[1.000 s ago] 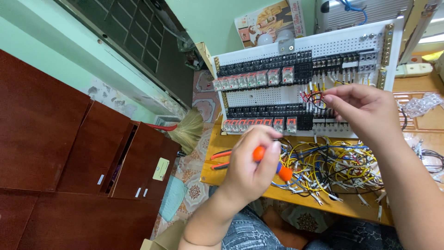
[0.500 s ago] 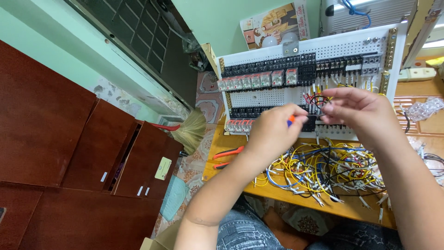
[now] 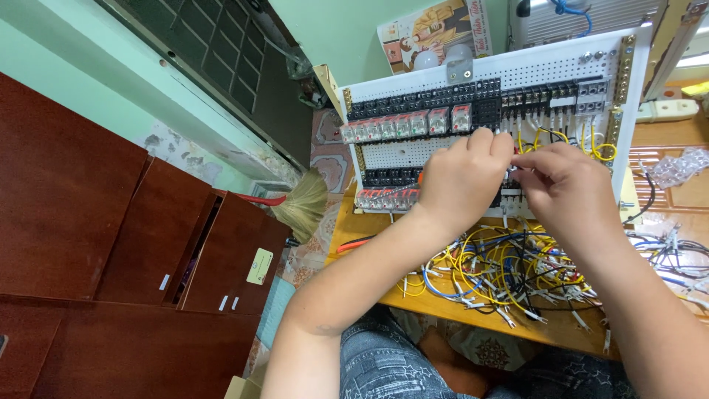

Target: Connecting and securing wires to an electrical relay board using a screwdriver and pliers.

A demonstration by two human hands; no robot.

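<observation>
An orange-handled screwdriver [image 3: 420,177] is being gripped in the closed left hand [image 3: 461,181], mostly hidden. A thin wire is being pinched by the right hand [image 3: 565,185] against the white perforated control panel [image 3: 443,151], which is standing upright on the worktop [image 3: 354,229] above tangled yellow, blue and black wires [image 3: 502,270].

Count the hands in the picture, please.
2: the left hand and the right hand, both raised close together at the white wiring panel; their fingertips are partly hidden.

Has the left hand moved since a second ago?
Yes. The left hand has risen from over the wire pile up to the white panel, now meeting the right hand at the terminal rows.
</observation>
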